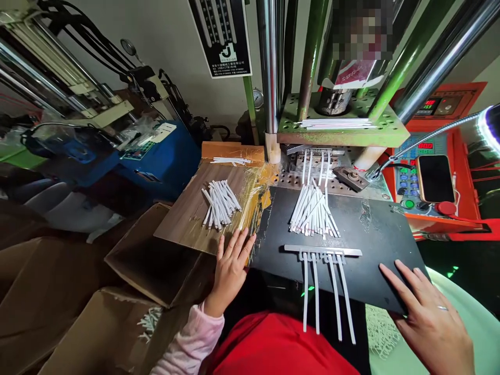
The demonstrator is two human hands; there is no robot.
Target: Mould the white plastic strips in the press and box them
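My left hand (231, 268) rests with fingers apart on the near edge of the brown board (183, 208), beside the black work plate. Above it on that board lies a pile of white strips (222, 204). On the right edge of the black plate (375, 229), my right hand (429, 312) lies with spread fingers, a ring on one of them. Between the hands sits a metal bar (322, 251) with several white strips (332, 291) hanging over the front edge. Behind it is a fanned heap of white strips (314, 211). Neither hand holds anything.
A press with a green plate (344, 136) and steel columns stands ahead; strips reach into its lower mould (314, 161). At right are an orange control box (464, 151), a phone (435, 178) and a lamp (492, 127). Cardboard boxes (133, 250) stand at left, a pale green tub (464, 297) at right.
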